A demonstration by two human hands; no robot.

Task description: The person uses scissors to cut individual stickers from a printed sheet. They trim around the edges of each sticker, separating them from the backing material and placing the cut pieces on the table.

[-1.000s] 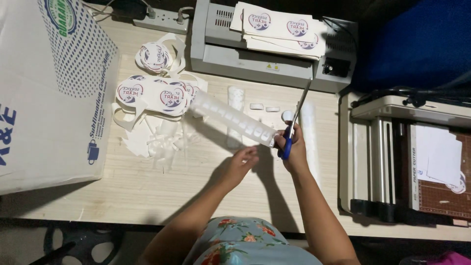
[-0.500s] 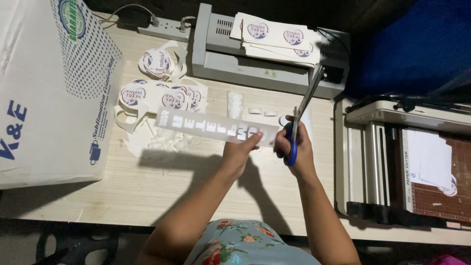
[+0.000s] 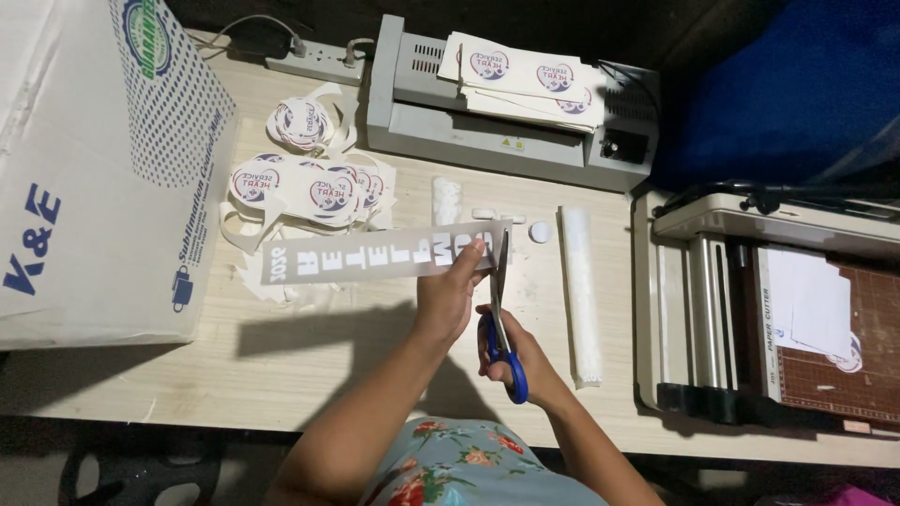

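My left hand [image 3: 452, 289] pinches the right end of a long laminated strip [image 3: 370, 253] with white cut-out letters, held level above the wooden table [image 3: 281, 365]. My right hand [image 3: 518, 354] grips blue-handled scissors [image 3: 502, 319], blades pointing away from me and meeting the strip's right end beside my left fingers. The strip stretches out to the left over a heap of cut paper.
Round printed stickers [image 3: 309, 183] and offcuts lie at the left. A grey laminator [image 3: 506, 131] with printed sheets on top stands at the back. A narrow white strip [image 3: 579, 290], a large cardboard box [image 3: 94, 178] and a paper trimmer [image 3: 769, 319] surround the work spot.
The scissors swung from tilted far right to nearly straight, closer to me, blades now at the strip's end. My left hand turned the strip level and the view shifted.
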